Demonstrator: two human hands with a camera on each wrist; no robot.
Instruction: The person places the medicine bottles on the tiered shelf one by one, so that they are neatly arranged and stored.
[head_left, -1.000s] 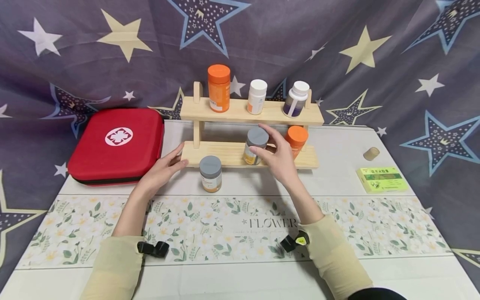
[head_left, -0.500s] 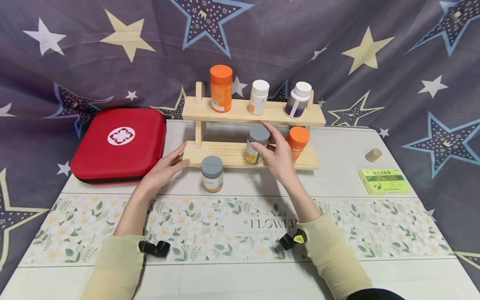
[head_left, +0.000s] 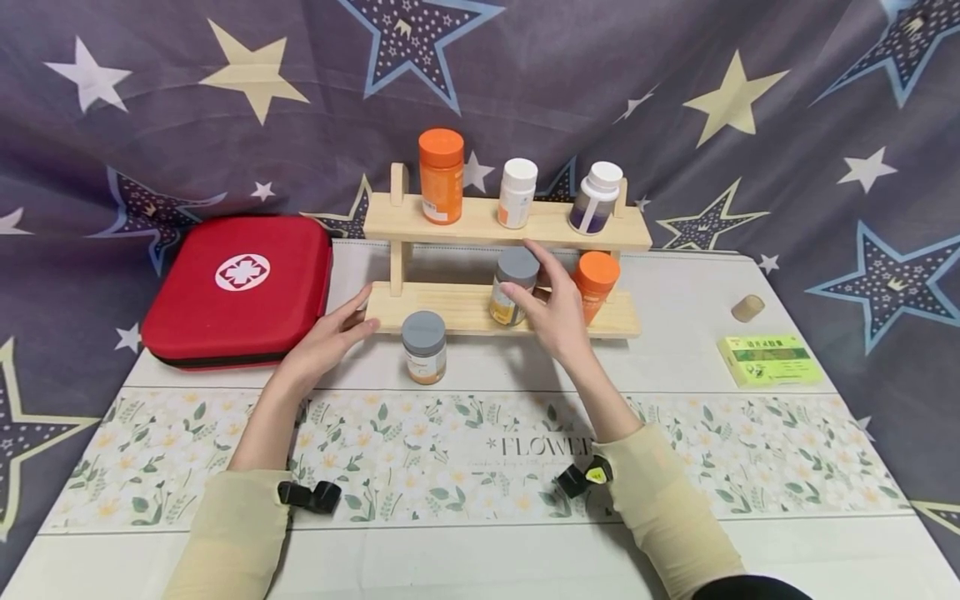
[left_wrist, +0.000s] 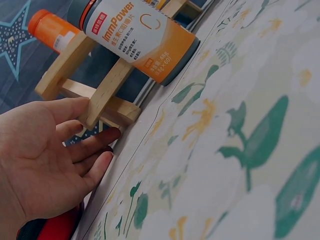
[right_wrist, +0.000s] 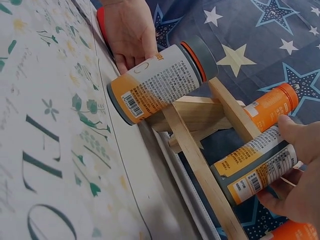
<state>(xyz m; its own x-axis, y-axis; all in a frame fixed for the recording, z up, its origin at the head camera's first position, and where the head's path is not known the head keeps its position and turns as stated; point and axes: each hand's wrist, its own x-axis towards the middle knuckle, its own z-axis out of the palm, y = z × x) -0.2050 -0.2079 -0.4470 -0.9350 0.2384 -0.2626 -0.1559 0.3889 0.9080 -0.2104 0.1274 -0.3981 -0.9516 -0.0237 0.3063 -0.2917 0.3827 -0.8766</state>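
Note:
A two-tier wooden rack (head_left: 442, 307) stands near the back of the table. On its lower tier my right hand (head_left: 561, 321) grips a grey-lidded supplement bottle (head_left: 507, 304), which stands upright; the right wrist view shows thumb and fingers on either side of this bottle (right_wrist: 257, 165). My left hand (head_left: 318, 350) is at the rack's left end. In the left wrist view a fingertip of the left hand (left_wrist: 55, 145) touches the wood, with the fingers loosely extended. A second grey-lidded bottle (head_left: 424, 354) stands on the table in front of the rack.
The upper tier bears an orange bottle (head_left: 442, 179), a white bottle (head_left: 517, 196) and a white-capped purple bottle (head_left: 595, 200). Another orange bottle (head_left: 596, 287) stands right of my right hand. A red first-aid case (head_left: 240, 317) lies left; a green box (head_left: 772, 362) and small cork-like cylinder (head_left: 747, 308) lie right.
The view shifts slightly. Both hands keep their places, the right on the bottle at the lower tier and the left at the rack's end.

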